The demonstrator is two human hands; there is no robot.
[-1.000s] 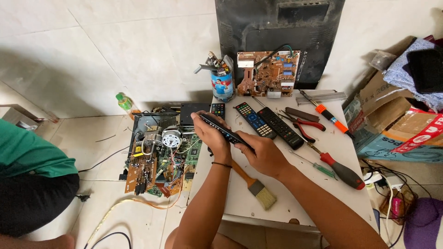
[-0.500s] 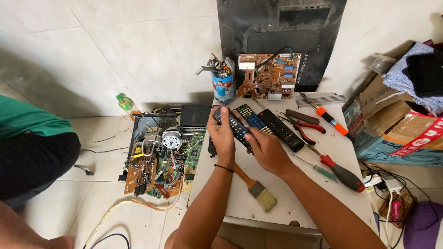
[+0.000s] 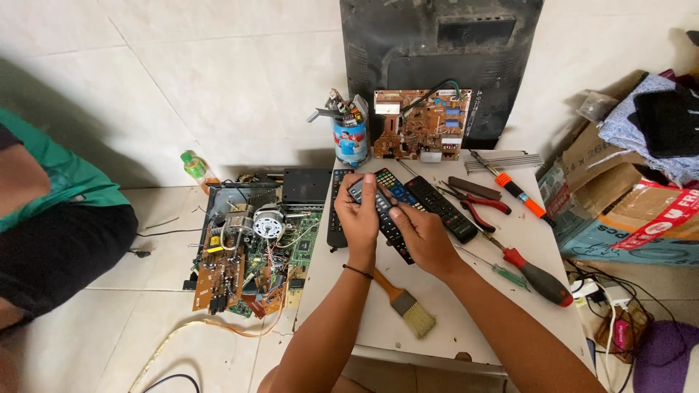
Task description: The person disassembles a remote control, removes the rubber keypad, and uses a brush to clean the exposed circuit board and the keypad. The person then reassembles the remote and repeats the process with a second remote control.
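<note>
Both my hands hold a black remote control (image 3: 378, 211) over a small white table (image 3: 466, 320). My left hand (image 3: 359, 218) wraps around its upper end, fingers over the top. My right hand (image 3: 421, 234) grips its lower part from the right. Just behind the held remote, two more remotes (image 3: 429, 200) lie side by side on the table. A paintbrush (image 3: 404, 304) with a wooden handle lies under my left forearm.
Red-handled pliers (image 3: 477, 206), an orange screwdriver (image 3: 518, 191) and a red-and-black screwdriver (image 3: 535, 273) lie at the right. A brown circuit board (image 3: 421, 135) leans on a dark TV back. An open chassis (image 3: 251, 251) sits on the floor. Another person (image 3: 51, 225) sits left. Cardboard boxes (image 3: 619, 204) stand right.
My hands have lifted the remote a little farther up the table and turned it more upright. The person at the left has shifted closer into view.
</note>
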